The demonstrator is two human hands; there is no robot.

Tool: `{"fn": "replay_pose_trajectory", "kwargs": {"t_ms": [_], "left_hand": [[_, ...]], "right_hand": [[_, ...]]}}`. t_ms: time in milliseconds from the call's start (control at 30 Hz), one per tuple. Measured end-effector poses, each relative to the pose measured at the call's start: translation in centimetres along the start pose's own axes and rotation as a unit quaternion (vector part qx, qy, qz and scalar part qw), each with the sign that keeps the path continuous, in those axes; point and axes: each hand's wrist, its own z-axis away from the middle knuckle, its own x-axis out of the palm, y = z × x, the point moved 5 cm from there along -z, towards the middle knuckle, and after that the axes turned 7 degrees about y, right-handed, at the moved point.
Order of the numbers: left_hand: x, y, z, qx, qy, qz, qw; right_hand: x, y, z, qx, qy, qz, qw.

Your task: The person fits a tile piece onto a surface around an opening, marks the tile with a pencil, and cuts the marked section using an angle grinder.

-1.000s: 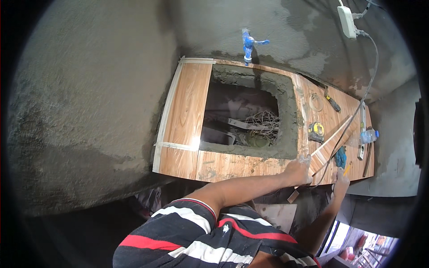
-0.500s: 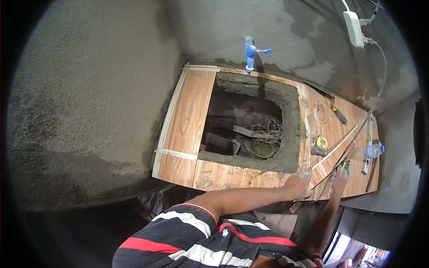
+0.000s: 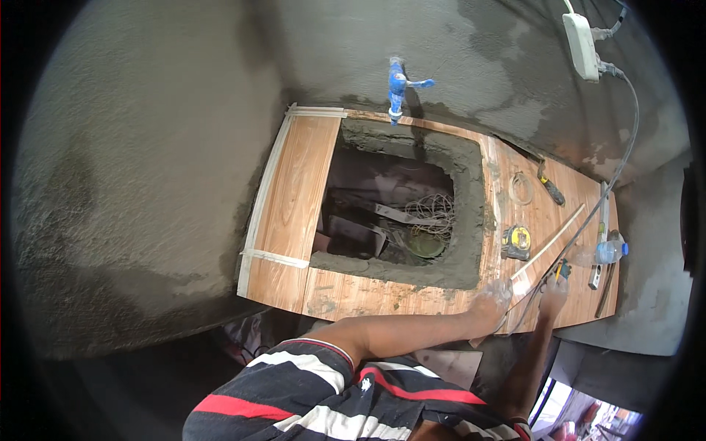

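My left hand (image 3: 491,300) is closed on the near end of a narrow wood-patterned tile strip (image 3: 548,241), which slants up to the right over the countertop. Only a thin pale edge of the strip shows. In my right hand (image 3: 553,296), closed beside the strip, is a small blue and yellow tool (image 3: 562,270); its exact kind is too small to make out. A dark cable (image 3: 581,230) passes between the hands. Beyond the strip lie a yellow and black tape measure (image 3: 517,242), a roll of clear tape (image 3: 521,188) and a yellow and black-handled tool (image 3: 551,189).
Wood-patterned tiles (image 3: 290,195) surround a rectangular opening with a rough cement rim (image 3: 466,220). A blue tap (image 3: 398,92) juts from the wall above. To the right are a plastic bottle (image 3: 609,252) and a spirit level (image 3: 595,276). A white power strip (image 3: 582,48) hangs upper right.
The strip has turned, so its broad wood-grained face shows much less and mostly its edge is visible. Both hands have shifted slightly left, along with the whole view.
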Motion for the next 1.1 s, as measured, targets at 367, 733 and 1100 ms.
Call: {"fn": "replay_pose_trajectory", "kwargs": {"t_ms": [367,733,1100], "left_hand": [[-7.1,3.5,-2.3,0.082,0.063,-0.058,0.993],[-3.9,2.2,1.0,0.124,-0.109,-0.242,0.956],[-6.8,-4.0,4.9,0.134,-0.118,0.014,0.984]], "right_hand": [[0.0,-0.7,1.0,-0.060,0.047,0.001,0.997],[0.9,1.5,0.4,-0.024,0.096,-0.025,0.995],[1.2,2.9,-0.7,-0.042,0.112,0.011,0.993]]}}
